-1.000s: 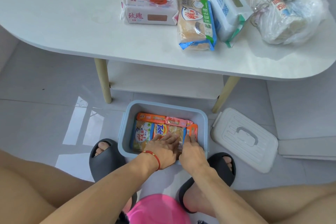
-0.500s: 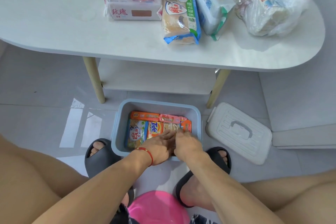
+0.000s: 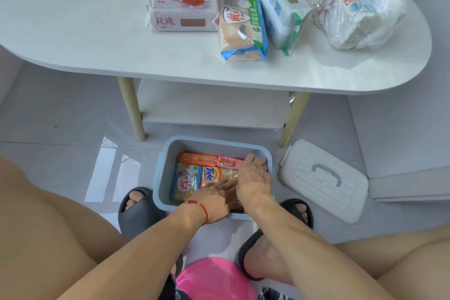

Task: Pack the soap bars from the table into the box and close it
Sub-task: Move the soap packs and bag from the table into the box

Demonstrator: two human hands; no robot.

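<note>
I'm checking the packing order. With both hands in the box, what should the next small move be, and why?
Probably lift the right hand out and reach for the rose soap pack on the table. The blue box holds only a flat layer, packs remain on the table, and the lid lies on the floor.

White table (image 3: 97, 31) bearing soap packs (image 3: 181, 8); floor-level box (image 3: 214, 145), lid (image 3: 323, 180).

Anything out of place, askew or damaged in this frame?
Nothing damaged or spilled. Both hands, left and right, press packs flat in the box. Its lid lies askew on the floor, and soap packs wait on the table.
</note>
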